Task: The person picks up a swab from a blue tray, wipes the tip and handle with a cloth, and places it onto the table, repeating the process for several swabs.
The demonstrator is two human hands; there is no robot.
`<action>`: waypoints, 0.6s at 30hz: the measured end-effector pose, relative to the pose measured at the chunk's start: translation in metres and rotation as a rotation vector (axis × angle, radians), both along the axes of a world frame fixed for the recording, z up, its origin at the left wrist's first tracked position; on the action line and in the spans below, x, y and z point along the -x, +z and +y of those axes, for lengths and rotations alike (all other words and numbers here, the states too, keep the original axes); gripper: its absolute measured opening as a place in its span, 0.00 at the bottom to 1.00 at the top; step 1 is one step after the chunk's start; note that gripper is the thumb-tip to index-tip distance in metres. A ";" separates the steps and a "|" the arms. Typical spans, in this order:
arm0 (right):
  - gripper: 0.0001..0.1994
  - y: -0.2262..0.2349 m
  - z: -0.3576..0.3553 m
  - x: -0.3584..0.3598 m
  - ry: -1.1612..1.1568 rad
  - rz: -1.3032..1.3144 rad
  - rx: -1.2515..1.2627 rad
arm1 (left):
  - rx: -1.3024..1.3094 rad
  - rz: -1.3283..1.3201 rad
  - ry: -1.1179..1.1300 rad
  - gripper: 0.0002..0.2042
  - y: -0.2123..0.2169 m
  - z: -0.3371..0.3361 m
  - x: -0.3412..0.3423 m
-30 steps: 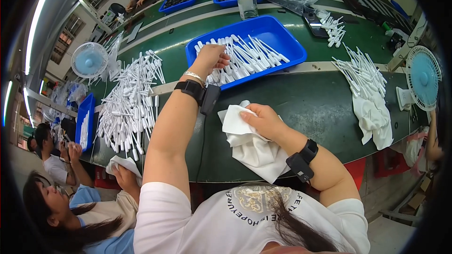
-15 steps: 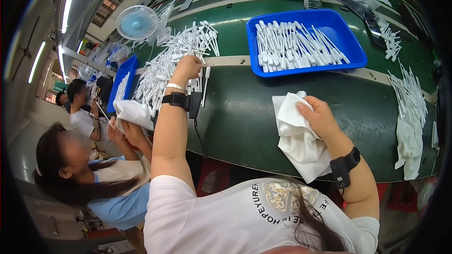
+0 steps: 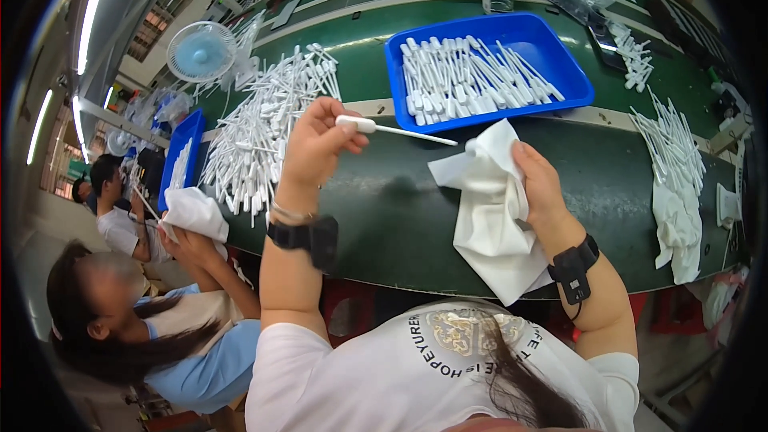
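Left hand (image 3: 314, 146) around white stick (image 3: 392, 130), nearly crosswise, thin end (image 3: 448, 142) rightward.

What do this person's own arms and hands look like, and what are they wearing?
The left hand and right hand wear no gloves. The arms emerge from short white sleeves. Each has a black wrist strap with a boxy black device; a thin dark cable shows by the right one. The left also wears a silvery bracelet.
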State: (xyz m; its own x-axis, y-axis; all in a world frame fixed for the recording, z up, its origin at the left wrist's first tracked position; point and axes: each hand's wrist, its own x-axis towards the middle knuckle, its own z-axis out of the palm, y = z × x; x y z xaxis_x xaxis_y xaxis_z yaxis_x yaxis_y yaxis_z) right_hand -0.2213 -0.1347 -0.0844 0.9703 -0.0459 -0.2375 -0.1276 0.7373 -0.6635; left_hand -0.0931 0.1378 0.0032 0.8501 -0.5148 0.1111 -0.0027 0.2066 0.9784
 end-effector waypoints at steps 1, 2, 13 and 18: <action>0.13 0.000 0.001 0.000 -0.022 -0.006 -0.038 | 0.007 0.006 -0.015 0.09 -0.005 -0.015 0.014; 0.13 0.000 0.003 0.000 -0.042 -0.014 -0.074 | 0.116 -0.006 0.073 0.09 -0.011 -0.032 0.029; 0.12 0.010 0.016 0.008 -0.060 -0.032 0.014 | -0.274 -1.202 0.080 0.09 -0.066 -0.103 0.089; 0.10 0.012 0.016 0.014 -0.100 -0.027 0.266 | -0.448 -0.945 0.202 0.09 -0.066 -0.103 0.090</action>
